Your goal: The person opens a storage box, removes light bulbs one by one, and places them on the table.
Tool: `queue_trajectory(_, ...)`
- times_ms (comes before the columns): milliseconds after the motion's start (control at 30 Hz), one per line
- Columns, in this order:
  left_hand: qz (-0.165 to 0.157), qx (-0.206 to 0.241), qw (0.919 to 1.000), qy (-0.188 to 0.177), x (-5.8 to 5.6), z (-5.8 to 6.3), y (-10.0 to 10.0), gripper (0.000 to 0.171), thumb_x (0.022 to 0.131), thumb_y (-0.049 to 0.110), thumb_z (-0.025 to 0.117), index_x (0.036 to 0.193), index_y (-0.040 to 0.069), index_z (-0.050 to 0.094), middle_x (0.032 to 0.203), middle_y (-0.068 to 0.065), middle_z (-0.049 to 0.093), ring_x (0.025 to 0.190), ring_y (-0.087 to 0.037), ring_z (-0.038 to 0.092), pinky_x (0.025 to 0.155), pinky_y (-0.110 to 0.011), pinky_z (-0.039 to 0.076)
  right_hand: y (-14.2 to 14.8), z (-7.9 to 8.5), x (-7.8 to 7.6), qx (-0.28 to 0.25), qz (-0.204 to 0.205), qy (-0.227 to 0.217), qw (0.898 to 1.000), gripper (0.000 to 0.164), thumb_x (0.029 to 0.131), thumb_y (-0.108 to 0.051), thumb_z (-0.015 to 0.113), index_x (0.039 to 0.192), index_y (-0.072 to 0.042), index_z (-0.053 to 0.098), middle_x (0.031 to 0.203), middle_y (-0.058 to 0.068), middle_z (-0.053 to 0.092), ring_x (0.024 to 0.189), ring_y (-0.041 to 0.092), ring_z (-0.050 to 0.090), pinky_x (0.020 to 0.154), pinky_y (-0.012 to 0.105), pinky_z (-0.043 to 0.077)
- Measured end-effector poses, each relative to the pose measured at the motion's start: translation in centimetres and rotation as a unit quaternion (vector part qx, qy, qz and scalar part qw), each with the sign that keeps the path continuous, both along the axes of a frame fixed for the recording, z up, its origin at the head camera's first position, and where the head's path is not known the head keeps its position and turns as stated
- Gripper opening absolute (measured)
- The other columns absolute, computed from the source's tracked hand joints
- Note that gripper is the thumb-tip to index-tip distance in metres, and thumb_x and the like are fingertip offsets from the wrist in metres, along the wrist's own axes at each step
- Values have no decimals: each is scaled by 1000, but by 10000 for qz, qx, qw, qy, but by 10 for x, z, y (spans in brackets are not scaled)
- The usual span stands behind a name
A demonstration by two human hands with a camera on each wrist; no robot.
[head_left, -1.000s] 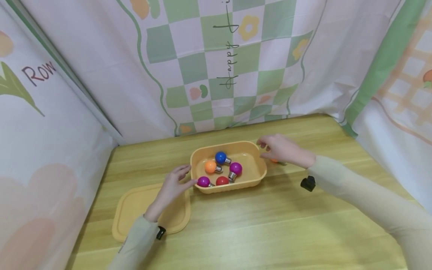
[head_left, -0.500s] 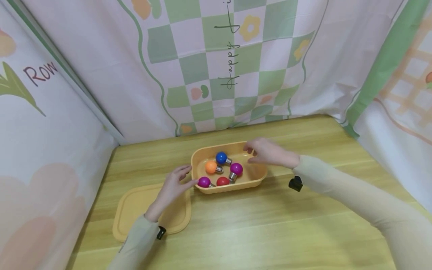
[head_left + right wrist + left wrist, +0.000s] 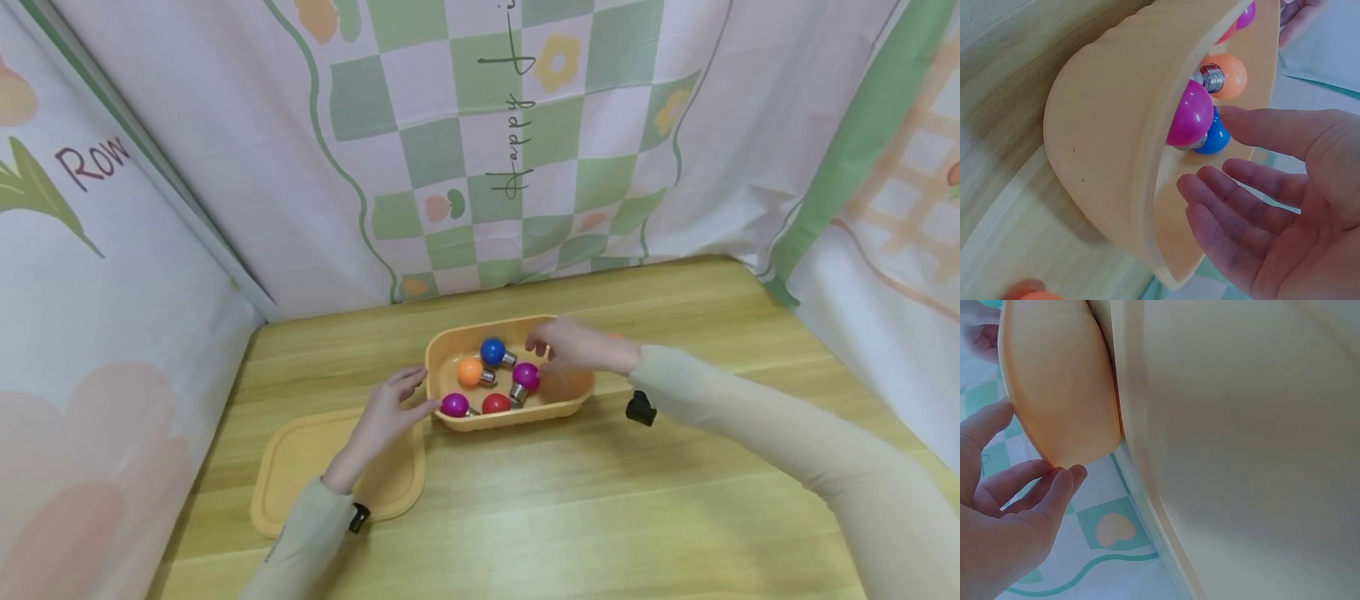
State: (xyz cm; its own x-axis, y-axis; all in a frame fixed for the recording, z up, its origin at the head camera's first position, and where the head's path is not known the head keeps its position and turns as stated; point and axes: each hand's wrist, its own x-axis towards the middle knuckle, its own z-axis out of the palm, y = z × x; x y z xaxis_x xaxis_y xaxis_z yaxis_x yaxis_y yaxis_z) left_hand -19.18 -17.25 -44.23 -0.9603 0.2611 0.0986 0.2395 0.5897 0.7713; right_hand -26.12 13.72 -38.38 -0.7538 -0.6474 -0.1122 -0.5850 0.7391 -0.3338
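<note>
A yellow-orange plastic box (image 3: pixel 543 412) stands on the table with several coloured light bulbs inside. They include a blue bulb (image 3: pixel 492 350), an orange bulb (image 3: pixel 469 372), a red bulb (image 3: pixel 496 405), a magenta bulb (image 3: pixel 526 377) and another magenta bulb (image 3: pixel 454 406) at the left end. My left hand (image 3: pixel 381 423) touches the outside of the box's left end, its fingers and thumb spread along it. Over the right part of the box, my right hand (image 3: pixel 581 346) reaches in with loosely bent fingers, near the magenta bulb. The right wrist view shows nothing between its fingers.
A matching flat lid (image 3: pixel 288 471) lies on the table left of the box, partly under the left arm. Another orange bulb (image 3: pixel 1038 296), mostly out of frame, lies outside the box by its right end. Printed curtains (image 3: pixel 480 167) hang behind the table (image 3: pixel 525 500).
My right hand has moved left, from beside the box's right end to over its inside near the magenta bulb. The left hand has stayed at the box's left end.
</note>
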Motion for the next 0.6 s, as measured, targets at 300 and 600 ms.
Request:
queue_trajectory(300,-15,18,10000,36,0,-2,-1,58,89,19,75,137,-7,54,144,-25,51,131,-41,55,107,-44,52,-10,-1,1,233,67,-209,9995,31,84,1,68,115,-3,67,110,13,71,101,27,66,91,41,60)
queue_trajectory(600,1,14,10000,16,0,-1,0,58,88,18,75,136,-7,54,144,-25,51,131,-40,54,107,-43,52,-17,-5,-3,609,42,-212,9979,37,78,-3,75,113,-7,67,110,10,70,99,25,64,88,38,60)
